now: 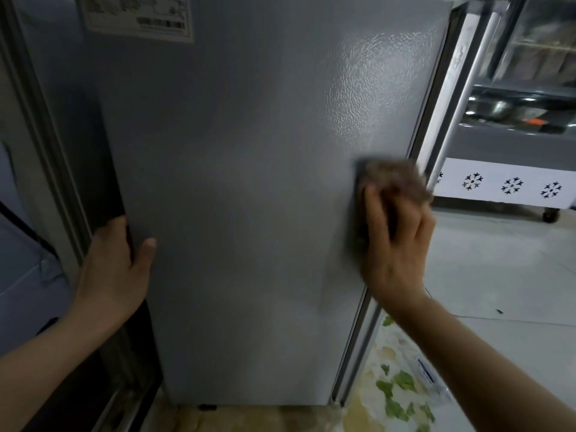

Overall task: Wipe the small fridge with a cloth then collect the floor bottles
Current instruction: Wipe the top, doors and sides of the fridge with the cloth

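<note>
From my remote seat I see the small fridge (249, 198) filling the middle of the view, its grey side panel facing me; its top is cut off by the upper edge of the frame. At 3 o'clock on this panel the right hand (394, 244) presses the cloth (392, 182) flat against the metal, near the panel's right edge. The fingers lie over the cloth and curl a little around it, but the hand and cloth are blurred, so I cannot tell how tight the grip is. The cloth looks brownish, and its lower part is hidden under the fingers. At 9 o'clock the left hand (115, 263) grips the panel's left edge: the thumb lies on the grey face, and the other fingers go behind the edge where I cannot see them. At 11 o'clock a label (137, 17) is stuck on the panel, half cut off and not readable. At 5 o'clock, below the right forearm, a patterned sheet (402, 391) with green and yellow shapes lies low beside the fridge. At 2 o'clock, well apart, stands a freezer cabinet (505, 182) with snowflake marks, out of focus. I see no bottles anywhere in this view.
</note>
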Available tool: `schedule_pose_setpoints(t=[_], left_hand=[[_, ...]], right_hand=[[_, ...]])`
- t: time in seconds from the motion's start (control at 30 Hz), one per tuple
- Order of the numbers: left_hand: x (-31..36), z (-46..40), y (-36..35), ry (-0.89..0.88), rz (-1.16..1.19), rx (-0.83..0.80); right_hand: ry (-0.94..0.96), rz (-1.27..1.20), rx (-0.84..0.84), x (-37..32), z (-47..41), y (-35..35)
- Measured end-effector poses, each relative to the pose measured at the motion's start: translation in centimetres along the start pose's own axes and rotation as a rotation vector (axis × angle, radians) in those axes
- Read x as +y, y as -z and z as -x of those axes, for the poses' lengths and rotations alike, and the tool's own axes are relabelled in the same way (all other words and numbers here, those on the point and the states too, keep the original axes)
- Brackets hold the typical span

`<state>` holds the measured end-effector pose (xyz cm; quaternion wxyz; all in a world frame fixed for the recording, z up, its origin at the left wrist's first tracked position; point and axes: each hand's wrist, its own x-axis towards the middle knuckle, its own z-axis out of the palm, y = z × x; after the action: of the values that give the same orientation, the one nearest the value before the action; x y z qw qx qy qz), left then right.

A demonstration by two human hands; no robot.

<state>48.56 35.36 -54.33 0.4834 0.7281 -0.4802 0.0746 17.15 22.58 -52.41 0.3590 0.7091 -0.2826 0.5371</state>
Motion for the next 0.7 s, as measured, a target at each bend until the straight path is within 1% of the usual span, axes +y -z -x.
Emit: schedule_pose_setpoints(t=[0.1, 0.13, 0.2, 0.23, 0.27, 0.4, 0.47, 0.5, 0.53, 0.63, 0.67, 0.7], left_hand=[[-0.8, 0.2, -0.2, 0.032, 0.022, -0.038], [-0.8, 0.1, -0.3, 0.039, 0.023, -0.041], [-0.8, 0.2, -0.3, 0.050, 0.016, -0.041], [-0.8, 0.2, -0.3, 0.056, 0.012, -0.038], [-0.8, 0.2, -0.2, 0.065, 0.011, -0.035], [-1.3, 0.0, -0.3, 0.090, 0.040, -0.057], [-1.3, 0.1, -0.2, 0.084, 0.061, -0.066], [-1.2, 0.2, -0.1, 0.083, 0.073, -0.064], [-1.1, 0.3, 0.0, 0.079, 0.083, -0.058], [-0.7, 0.5, 0.3, 0.090, 0.091, -0.069], [-0.7, 0.4, 0.4, 0.093, 0.100, -0.077], [-0.7, 0.2, 0.5, 0.091, 0.110, -0.087]], right_hand=[[0.160, 0.026, -0.196, 0.0, 6.8, 0.2], [0.224, 0.031, -0.274, 0.3, 8.1, 0.4], [0.322, 0.012, -0.349, 0.9, 8.2, 1.2], [0.326, -0.009, -0.343, 1.0, 7.0, 1.4], [0.292, -0.032, -0.312, 1.0, 5.3, 1.4], [-0.031, -0.022, -0.062, -0.8, -2.0, 0.1], [-0.156, -0.022, 0.013, -2.7, -2.3, -1.0], [-0.130, -0.039, 0.008, -3.6, -1.2, -1.4], [-0.032, -0.070, -0.039, -4.6, 0.7, -1.7], [0.467, -0.137, -0.339, -6.4, 7.3, -2.3], [0.585, -0.121, -0.404, -6.6, 8.4, -2.3], [0.646, -0.109, -0.423, -6.6, 8.4, -2.3]])
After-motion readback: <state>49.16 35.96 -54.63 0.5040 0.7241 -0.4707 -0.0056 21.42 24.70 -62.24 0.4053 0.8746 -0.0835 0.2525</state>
